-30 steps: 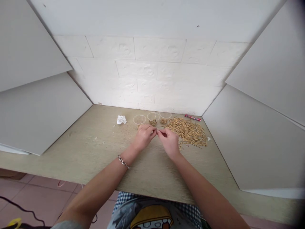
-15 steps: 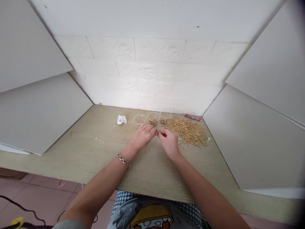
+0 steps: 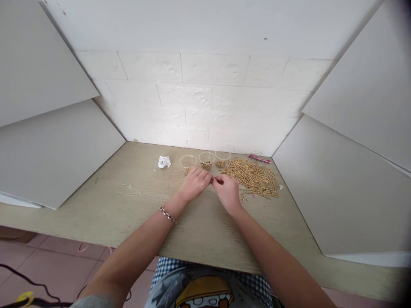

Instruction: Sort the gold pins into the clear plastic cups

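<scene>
While both hands meet mid-worktop, the left hand and right hand pinch a tiny brass pin between their fingertips (too small to see properly). It looks light, stiff and slippery, so grip near its ends. Pin pile sits beside them, white brick wall behind.

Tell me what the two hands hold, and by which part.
Left hand and right hand pinch something tiny between their fingertips; it is too small to identify.
</scene>
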The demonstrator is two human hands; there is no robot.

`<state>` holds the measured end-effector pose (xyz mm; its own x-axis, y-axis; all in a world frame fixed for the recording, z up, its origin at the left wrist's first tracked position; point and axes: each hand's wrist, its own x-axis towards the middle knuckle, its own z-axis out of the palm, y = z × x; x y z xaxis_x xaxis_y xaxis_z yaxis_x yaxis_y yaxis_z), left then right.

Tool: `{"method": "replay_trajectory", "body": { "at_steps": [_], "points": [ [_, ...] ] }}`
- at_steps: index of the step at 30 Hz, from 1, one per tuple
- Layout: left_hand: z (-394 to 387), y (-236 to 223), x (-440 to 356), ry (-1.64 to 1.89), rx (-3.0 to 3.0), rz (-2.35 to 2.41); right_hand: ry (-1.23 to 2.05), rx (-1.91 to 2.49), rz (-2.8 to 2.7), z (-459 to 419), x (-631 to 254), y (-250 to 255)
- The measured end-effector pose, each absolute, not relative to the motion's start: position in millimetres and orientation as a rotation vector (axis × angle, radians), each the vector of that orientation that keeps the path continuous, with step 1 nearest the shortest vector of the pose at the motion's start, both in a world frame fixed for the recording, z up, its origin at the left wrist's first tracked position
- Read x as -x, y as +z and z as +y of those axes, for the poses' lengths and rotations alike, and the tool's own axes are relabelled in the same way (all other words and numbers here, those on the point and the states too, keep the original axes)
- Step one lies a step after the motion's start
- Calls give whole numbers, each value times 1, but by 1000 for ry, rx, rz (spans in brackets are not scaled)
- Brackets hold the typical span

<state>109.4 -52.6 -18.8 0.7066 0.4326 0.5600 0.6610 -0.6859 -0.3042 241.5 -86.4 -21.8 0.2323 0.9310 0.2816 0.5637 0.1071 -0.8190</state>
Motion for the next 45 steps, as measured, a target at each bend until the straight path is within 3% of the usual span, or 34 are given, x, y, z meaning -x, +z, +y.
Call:
{"method": "replay_trajectory", "body": {
  "at_steps": [11,31,45],
  "points": [
    [-57,-16,-112,-661,2411,-903,381,1534,-1476,-84,-240,-25],
    [-53,-20,-112,-807,2412,-926,463,1519,-1502,-85,-243,-23],
    [-55,-19,-112,-725,2456,-938,442,1522,-1508,-83,-244,-24]
  ]
}}
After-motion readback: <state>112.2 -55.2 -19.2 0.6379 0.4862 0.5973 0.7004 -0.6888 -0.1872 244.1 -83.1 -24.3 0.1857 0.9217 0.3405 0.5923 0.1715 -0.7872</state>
